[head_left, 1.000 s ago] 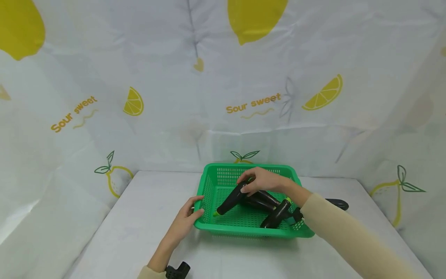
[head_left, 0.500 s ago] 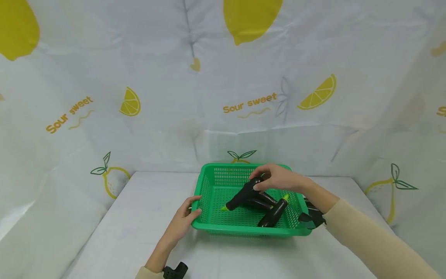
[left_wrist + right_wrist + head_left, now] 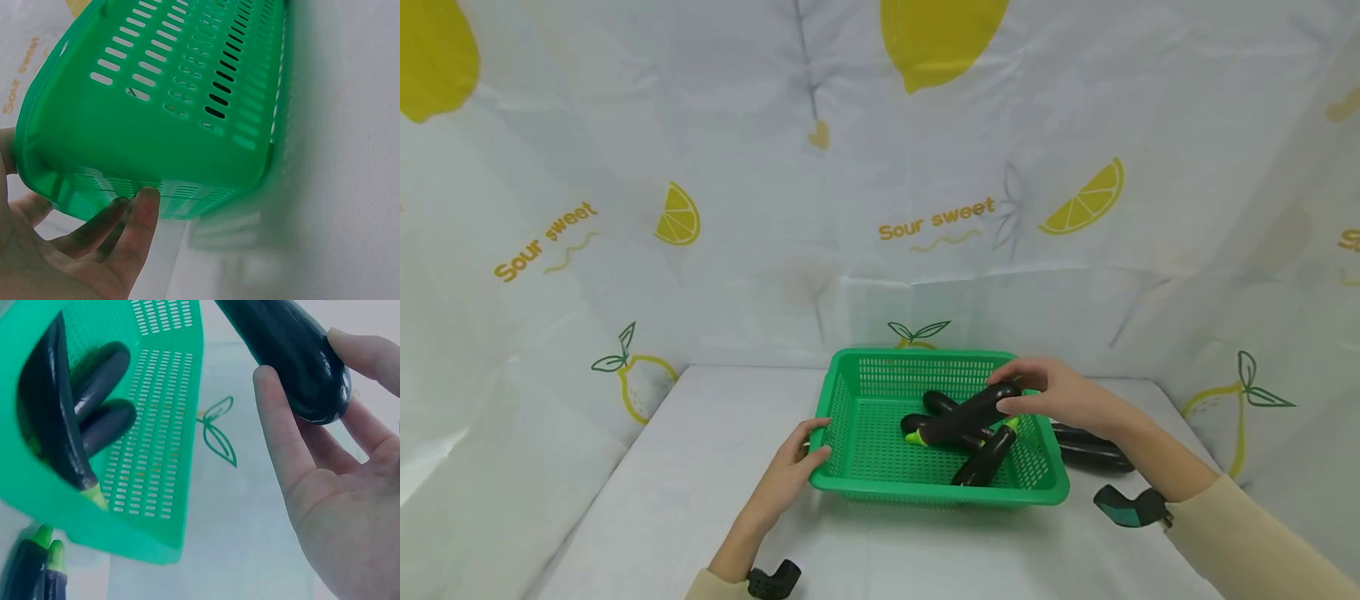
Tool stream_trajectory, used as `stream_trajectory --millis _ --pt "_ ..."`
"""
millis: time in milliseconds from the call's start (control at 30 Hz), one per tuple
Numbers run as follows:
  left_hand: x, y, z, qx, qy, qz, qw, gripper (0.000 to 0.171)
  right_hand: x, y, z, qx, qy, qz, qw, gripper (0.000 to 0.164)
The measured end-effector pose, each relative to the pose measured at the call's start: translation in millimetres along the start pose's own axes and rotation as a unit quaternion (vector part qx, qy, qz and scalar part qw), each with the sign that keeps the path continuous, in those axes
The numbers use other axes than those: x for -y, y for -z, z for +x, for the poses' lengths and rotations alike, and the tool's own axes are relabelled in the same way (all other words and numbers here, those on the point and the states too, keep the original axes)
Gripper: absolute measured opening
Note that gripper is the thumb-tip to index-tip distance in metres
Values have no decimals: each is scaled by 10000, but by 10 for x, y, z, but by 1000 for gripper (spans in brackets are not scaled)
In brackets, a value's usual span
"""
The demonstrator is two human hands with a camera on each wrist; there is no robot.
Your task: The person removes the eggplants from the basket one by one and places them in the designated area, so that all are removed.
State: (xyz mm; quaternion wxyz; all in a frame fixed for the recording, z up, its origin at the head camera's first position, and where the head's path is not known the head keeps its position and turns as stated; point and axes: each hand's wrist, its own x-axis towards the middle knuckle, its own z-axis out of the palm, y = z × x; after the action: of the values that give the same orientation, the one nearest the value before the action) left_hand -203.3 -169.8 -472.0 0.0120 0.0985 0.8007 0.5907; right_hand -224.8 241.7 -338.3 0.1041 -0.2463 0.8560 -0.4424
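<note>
My right hand [image 3: 1063, 396] holds an eggplant [image 3: 962, 419] by its blunt end, fingers and thumb around it, over the right half of a green plastic basket [image 3: 940, 497]. The green stem end of this eggplant points left and down. Below it in the basket lie three more dark eggplants: one [image 3: 987, 460] slants near the front right, and the other two [image 3: 103, 378] lie side by side, partly hidden in the head view. My left hand [image 3: 786, 471] grips the basket's left rim; in the left wrist view its fingertips [image 3: 147, 203] touch the slotted wall from outside.
Just right of the basket, on the white tabletop [image 3: 730, 433], lie two more eggplants [image 3: 1093, 454], their green stems showing in the right wrist view. A white sheet printed with lemons [image 3: 775, 250] hangs behind the table and along its sides.
The right hand has moved right with the eggplant, from the basket's middle toward its right side, uncovering more of the eggplants beneath. The left hand keeps its hold on the rim.
</note>
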Motion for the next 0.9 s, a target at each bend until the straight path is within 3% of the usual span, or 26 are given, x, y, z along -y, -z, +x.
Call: stream_trajectory --millis 267,600,900 --pt "21 1 -13 9 33 -85 10000 46 -132 21 -267 -423 -119 311 9985 32" --pt "9 -10 -8 25 86 -109 9999 47 -322 55 -613 -1121 -279 247 9930 32" --pt "16 0 5 5 46 -73 10000 46 -518 91 -883 -1413 -390 627 9872 34"
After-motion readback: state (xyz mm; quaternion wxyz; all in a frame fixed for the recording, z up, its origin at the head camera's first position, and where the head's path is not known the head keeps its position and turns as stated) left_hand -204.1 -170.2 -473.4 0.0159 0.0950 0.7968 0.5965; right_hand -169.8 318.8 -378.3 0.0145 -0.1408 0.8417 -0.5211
